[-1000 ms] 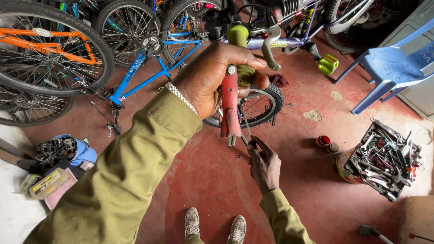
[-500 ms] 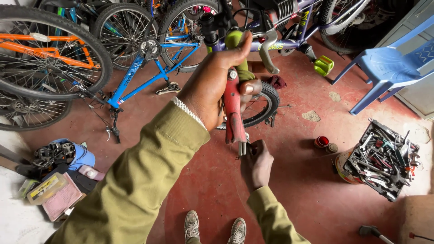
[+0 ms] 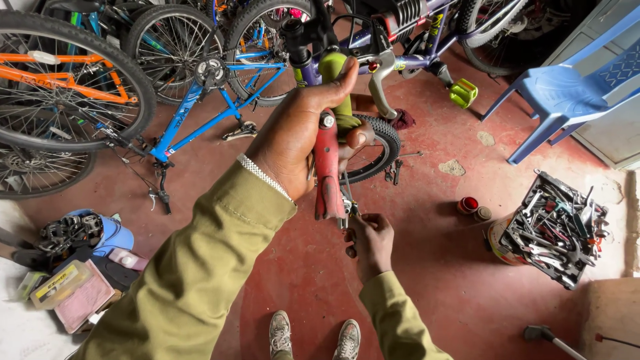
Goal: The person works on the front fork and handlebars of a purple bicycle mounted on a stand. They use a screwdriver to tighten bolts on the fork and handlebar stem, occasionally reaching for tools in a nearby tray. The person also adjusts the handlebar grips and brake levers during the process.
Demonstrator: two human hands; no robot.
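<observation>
My left hand [image 3: 300, 137] is wrapped around the red fork [image 3: 328, 170] of a small bike, fingers clamped on it, with the thumb reaching up against the green handlebar grip [image 3: 337, 83]. The fork runs down from just under that grip, and its lower end sits right above my right hand [image 3: 370, 243]. The right hand is lower, close to the foot of the fork, fingers curled together around something small and dark; I cannot tell what it is. Behind the fork, the small wheel [image 3: 377, 147] with its black tyre shows beside my left hand's fingers.

On the red floor [image 3: 433, 267], a few spanners [image 3: 395, 172] lie just beside the small wheel. To the right stand two little tins [image 3: 473, 208] and, near them, a tray of tools [image 3: 553, 230] resting on a bucket. A blue plastic chair [image 3: 573, 87] stands at the upper right. A blue bike [image 3: 200, 113] and an orange bike [image 3: 60, 80] lean at the upper left, and a purple bike [image 3: 400, 40] stands above the grip. At the lower left lie boxes and a blue container [image 3: 110, 237]. My shoes [image 3: 313, 333] show at the bottom edge.
</observation>
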